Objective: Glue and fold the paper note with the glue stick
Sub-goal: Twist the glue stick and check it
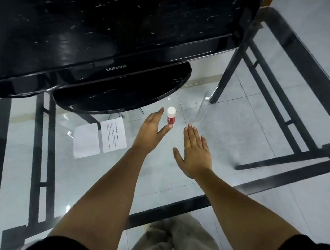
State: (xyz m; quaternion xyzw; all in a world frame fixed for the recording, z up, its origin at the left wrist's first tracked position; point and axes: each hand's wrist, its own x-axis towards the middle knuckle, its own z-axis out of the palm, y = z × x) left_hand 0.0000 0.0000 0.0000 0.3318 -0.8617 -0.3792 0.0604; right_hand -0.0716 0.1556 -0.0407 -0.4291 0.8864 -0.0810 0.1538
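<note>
A glue stick (pixel 171 118) with a white cap and a red label stands upright on the glass table. My left hand (pixel 150 131) is open around it from the left, the thumb tip touching its base and the fingers beside the cap. My right hand (pixel 195 152) hovers flat and open just below and right of the stick, holding nothing. Two white paper notes lie side by side to the left: a blank one (pixel 86 140) and a printed one (pixel 113 134).
A black Samsung monitor (pixel 100 30) with a round stand (pixel 123 92) fills the far half of the glass table (pixel 241 138). The table's black metal frame (pixel 167 208) and the tiled floor show through the glass. My legs are below the near edge.
</note>
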